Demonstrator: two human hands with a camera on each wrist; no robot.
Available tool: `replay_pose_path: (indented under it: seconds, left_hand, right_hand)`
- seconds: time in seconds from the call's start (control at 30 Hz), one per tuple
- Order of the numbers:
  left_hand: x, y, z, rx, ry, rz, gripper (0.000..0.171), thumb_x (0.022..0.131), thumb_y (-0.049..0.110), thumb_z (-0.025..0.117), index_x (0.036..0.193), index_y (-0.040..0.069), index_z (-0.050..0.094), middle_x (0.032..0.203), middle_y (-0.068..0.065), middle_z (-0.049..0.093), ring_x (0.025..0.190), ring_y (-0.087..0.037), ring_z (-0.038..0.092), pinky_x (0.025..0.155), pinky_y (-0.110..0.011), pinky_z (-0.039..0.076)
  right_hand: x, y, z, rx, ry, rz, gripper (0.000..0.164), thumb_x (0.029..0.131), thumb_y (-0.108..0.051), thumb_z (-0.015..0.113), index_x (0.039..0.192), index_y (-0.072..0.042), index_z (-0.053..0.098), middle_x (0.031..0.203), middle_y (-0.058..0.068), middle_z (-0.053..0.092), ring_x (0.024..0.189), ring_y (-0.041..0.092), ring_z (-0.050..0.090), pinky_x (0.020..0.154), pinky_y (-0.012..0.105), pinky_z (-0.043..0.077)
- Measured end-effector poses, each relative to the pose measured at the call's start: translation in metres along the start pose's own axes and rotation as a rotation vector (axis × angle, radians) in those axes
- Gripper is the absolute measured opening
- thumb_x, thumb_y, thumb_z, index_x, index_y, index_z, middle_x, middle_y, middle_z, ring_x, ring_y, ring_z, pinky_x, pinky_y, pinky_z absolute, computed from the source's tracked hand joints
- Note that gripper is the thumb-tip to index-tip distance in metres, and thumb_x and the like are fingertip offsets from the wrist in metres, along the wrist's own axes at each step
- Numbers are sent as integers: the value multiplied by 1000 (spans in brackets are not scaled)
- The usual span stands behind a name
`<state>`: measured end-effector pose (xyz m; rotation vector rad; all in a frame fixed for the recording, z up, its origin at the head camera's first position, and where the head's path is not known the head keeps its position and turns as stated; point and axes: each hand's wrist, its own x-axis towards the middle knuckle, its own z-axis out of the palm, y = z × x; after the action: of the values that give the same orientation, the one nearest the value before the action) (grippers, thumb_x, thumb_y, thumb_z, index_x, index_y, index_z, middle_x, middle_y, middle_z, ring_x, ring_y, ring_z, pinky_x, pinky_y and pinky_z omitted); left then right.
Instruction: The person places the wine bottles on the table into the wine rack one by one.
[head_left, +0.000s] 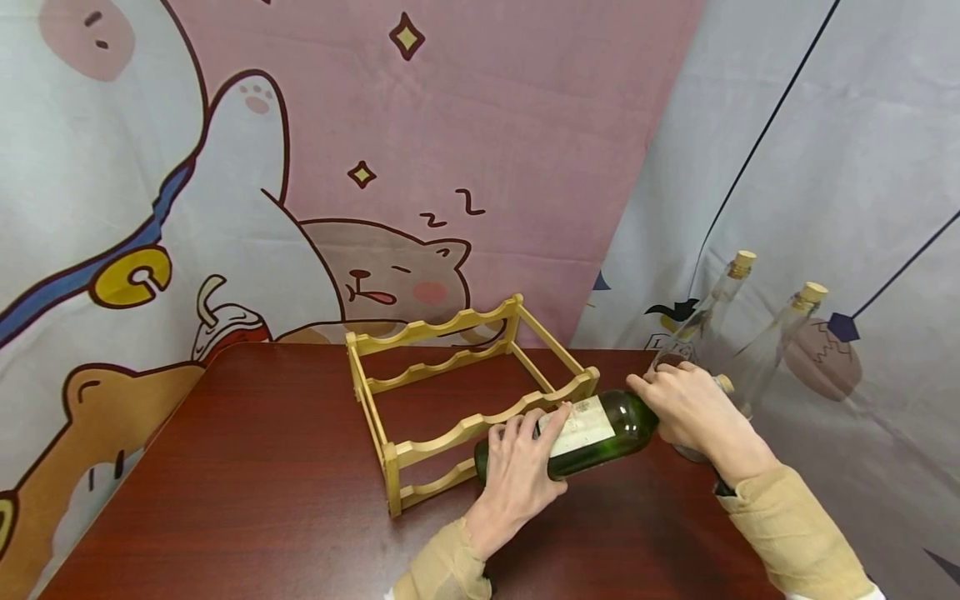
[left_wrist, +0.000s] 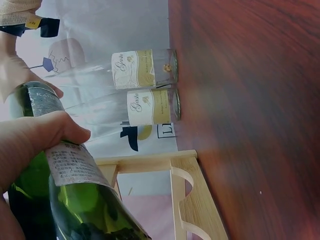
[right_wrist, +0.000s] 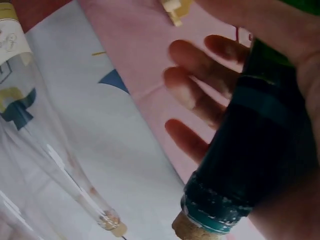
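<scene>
A green wine bottle (head_left: 600,429) with a pale label is held tilted along the front right of a wooden wine rack (head_left: 480,425). My left hand (head_left: 517,471) grips the bottle's body near its base, the thumb lying across the label (left_wrist: 75,165) in the left wrist view. At the other end my right hand (head_left: 693,408) holds the neck. The right wrist view shows that dark neck (right_wrist: 255,145) and its cork (right_wrist: 192,227), with the fingers (right_wrist: 192,92) around one side. Part of the bottle's base is hidden behind the left hand.
Two clear corked bottles, one nearer (head_left: 776,342) and one farther (head_left: 716,304), stand upright at the right, close to the right hand. The rack's scalloped rails face the front of the red-brown table (head_left: 247,467). A patterned cloth (head_left: 525,125) hangs behind.
</scene>
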<state>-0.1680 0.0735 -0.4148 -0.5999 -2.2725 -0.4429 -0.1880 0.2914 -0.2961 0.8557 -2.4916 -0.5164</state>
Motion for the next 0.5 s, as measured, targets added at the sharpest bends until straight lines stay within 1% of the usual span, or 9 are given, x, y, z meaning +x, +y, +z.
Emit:
replay_pose_path:
  seconds: [0.1, 0.2, 0.33, 0.5]
  left_hand:
    - [0, -1, 0, 18, 11, 18, 112, 35, 49, 91, 134, 30, 43, 106, -2, 61, 88, -24, 59, 66, -41, 46]
    - [0, -1, 1, 36, 15, 32, 111, 35, 49, 91, 133, 30, 43, 106, -2, 61, 88, -24, 59, 66, -41, 46]
    - [0, -2, 2, 66, 18, 50, 110, 34, 51, 90, 132, 31, 44, 106, -2, 61, 88, -24, 59, 67, -41, 46]
    - [-1, -2, 3, 106, 10, 70, 111, 34, 54, 90, 133, 31, 44, 105, -1, 61, 88, -23, 58, 68, -41, 46]
  right_hand:
    - [-3, 0, 3, 28, -28, 19, 36, 45, 0, 71, 75, -12, 55, 58, 3, 57, 56, 26, 56, 48, 41, 46]
    - [-5, 0, 7, 47, -27, 22, 32, 45, 0, 70, 67, -13, 51, 54, 2, 53, 48, 26, 53, 41, 41, 42]
    - [-9, 0, 13, 61, -15, 19, 28, 45, 0, 69, 59, -14, 50, 53, 2, 54, 48, 25, 52, 40, 41, 41]
    - [-14, 0, 22, 75, -13, 31, 25, 46, -2, 69, 57, -16, 51, 52, 2, 54, 45, 24, 51, 39, 41, 38]
